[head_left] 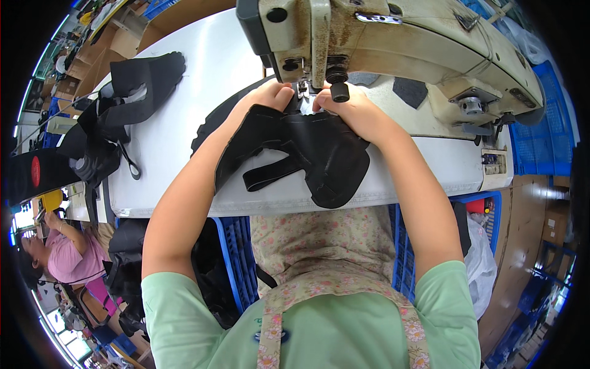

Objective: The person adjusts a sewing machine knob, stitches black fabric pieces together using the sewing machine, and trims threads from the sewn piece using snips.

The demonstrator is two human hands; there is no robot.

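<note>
While both bare forearms angle up through the head view, the two hands close in on the needle end of a beige, rust-stained sewing machine [424, 46], one each side of the presser foot [303, 90]. Left hand [265, 98]: fingers curled, gripping the upper edge of the black workpiece [332, 154], left of the foot. Right hand [356, 112]: also gripping that edge, just right of the foot; fingertips partly hidden behind the machine's dark knob [339, 92]. Small white patch shows between the hands, can't tell what it is. Workpiece sits on the white table [163, 163] directly in front of the foot, rounded lobe toward the person, with a black strap [270, 173] looping off to the left.

More black pieces [138, 83] sit at the table's left side, slightly heaped. Dark scrap [410, 92] lies on the machine bed, right of the needle. Blue crate [541, 126] beyond the machine on the right; another blue basket [241, 261] below the table edge, left of the floral apron [319, 240]. Clear plastic bag [481, 264] lower right. Co-worker in a pink shirt [74, 255] far left, well apart.
</note>
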